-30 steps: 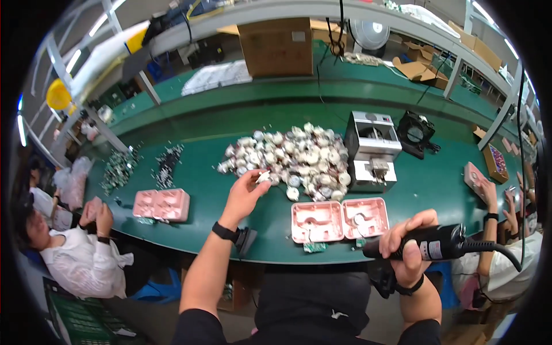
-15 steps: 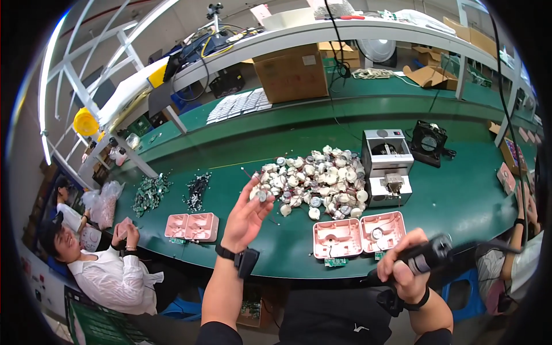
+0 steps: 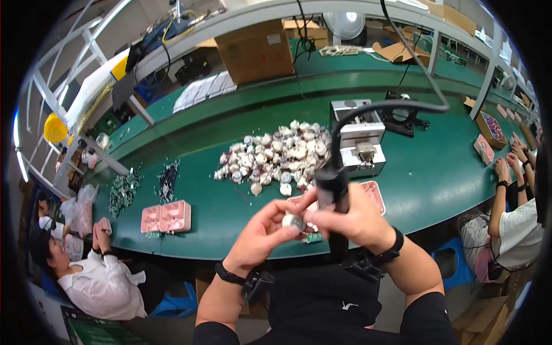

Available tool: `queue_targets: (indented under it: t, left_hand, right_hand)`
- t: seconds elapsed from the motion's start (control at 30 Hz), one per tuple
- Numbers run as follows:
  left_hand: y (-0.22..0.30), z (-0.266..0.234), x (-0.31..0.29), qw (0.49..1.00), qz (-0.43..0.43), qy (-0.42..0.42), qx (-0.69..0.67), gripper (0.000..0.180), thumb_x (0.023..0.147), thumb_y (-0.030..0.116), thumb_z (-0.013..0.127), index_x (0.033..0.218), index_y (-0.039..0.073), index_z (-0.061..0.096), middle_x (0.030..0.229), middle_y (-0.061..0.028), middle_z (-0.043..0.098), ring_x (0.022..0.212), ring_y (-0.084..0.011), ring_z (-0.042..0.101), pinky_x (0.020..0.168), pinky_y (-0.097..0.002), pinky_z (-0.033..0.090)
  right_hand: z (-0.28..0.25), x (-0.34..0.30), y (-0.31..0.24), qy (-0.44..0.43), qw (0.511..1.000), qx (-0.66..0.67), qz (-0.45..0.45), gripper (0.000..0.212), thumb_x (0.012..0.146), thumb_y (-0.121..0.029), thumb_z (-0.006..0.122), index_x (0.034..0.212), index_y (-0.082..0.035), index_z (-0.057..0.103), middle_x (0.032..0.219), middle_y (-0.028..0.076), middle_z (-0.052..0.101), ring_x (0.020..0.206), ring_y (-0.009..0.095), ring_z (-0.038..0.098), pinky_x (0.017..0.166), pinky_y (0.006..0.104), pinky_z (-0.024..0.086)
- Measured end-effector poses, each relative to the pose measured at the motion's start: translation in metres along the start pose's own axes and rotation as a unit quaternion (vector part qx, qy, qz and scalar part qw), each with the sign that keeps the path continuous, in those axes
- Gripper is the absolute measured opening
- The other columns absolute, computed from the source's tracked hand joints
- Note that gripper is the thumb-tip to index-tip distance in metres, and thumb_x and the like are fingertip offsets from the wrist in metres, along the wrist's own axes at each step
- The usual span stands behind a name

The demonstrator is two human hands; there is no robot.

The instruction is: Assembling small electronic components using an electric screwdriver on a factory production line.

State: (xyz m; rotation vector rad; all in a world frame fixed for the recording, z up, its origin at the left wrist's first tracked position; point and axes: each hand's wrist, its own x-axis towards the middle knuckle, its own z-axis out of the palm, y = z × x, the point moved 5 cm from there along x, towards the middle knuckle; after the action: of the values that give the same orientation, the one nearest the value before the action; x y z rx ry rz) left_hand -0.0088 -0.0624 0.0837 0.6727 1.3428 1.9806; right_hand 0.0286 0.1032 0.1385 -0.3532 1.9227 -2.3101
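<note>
My left hand (image 3: 256,234) pinches a small round white-and-grey motor (image 3: 294,223) between thumb and fingers, over the near edge of the green table. My right hand (image 3: 365,221) is wrapped round a black corded electric screwdriver (image 3: 334,187), its cable rising from the upper end. The thumb and fingertips of this hand reach to the motor, apparently touching it. Behind both hands lies an open pink plastic case (image 3: 374,196), mostly hidden by them. A small green circuit board (image 3: 313,237) shows just below, at the table's edge.
A heap of similar white motors (image 3: 282,152) covers mid-table, beside a grey metal machine (image 3: 362,141) and a black fan (image 3: 401,115). Another pink case (image 3: 167,217) and piles of small parts (image 3: 123,192) are left. Co-workers sit at both sides. The screwdriver cable arches overhead.
My left hand has moved right and nearer with the motor. My right hand has come left to meet it, turning the screwdriver more upright. The view has shifted.
</note>
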Motion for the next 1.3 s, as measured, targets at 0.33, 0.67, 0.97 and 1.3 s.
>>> queue_targets:
  t: [0.33, 0.67, 0.97, 1.3]
  left_hand:
    - [-0.022, 0.009, -0.021, 0.995, -0.084, 0.02, 0.059, 0.032, 0.09, 0.001, 0.063, 0.12, 0.001, 0.052, 0.116, -0.0107, 0.061, 0.105, -0.0214, 0.063, 0.092, -0.0353, 0.052]
    - [-0.028, 0.034, -0.026, 0.924, 0.028, -0.064, 0.376, 0.035, 0.082, 0.003, 0.073, 0.115, 0.0, 0.061, 0.112, -0.011, 0.066, 0.1, -0.0212, 0.066, 0.085, -0.0331, 0.051]
    - [-0.004, 0.03, -0.028, 0.85, 0.088, 0.036, 0.519, 0.032, 0.079, 0.004, 0.075, 0.11, 0.003, 0.065, 0.113, -0.0125, 0.064, 0.095, -0.029, 0.066, 0.081, -0.0369, 0.054]
    - [0.007, 0.004, -0.023, 0.874, 0.061, 0.035, 0.48, 0.035, 0.082, -0.001, 0.07, 0.115, 0.001, 0.062, 0.114, -0.0119, 0.064, 0.095, -0.0236, 0.066, 0.081, -0.0326, 0.053]
  right_hand:
    - [-0.011, -0.002, -0.001, 0.081, 0.996, 0.016, 0.017, 0.017, 0.085, -0.014, 0.071, 0.09, 0.0, 0.063, 0.064, 0.004, 0.059, 0.052, 0.01, 0.054, 0.051, 0.0243, 0.042]
    - [0.001, -0.011, 0.011, 0.061, 0.996, 0.0, 0.068, 0.017, 0.083, -0.012, 0.072, 0.088, 0.001, 0.062, 0.069, 0.003, 0.06, 0.055, 0.009, 0.056, 0.051, 0.0238, 0.041]
    - [-0.001, -0.016, 0.004, 0.052, 0.997, -0.03, 0.056, 0.017, 0.085, -0.017, 0.071, 0.089, -0.003, 0.063, 0.068, -0.002, 0.059, 0.054, 0.004, 0.052, 0.05, 0.0215, 0.04]
    - [-0.001, -0.026, 0.007, 0.064, 0.997, -0.003, 0.035, 0.016, 0.083, -0.012, 0.074, 0.092, -0.002, 0.064, 0.078, 0.001, 0.064, 0.061, 0.005, 0.056, 0.054, 0.0215, 0.044]
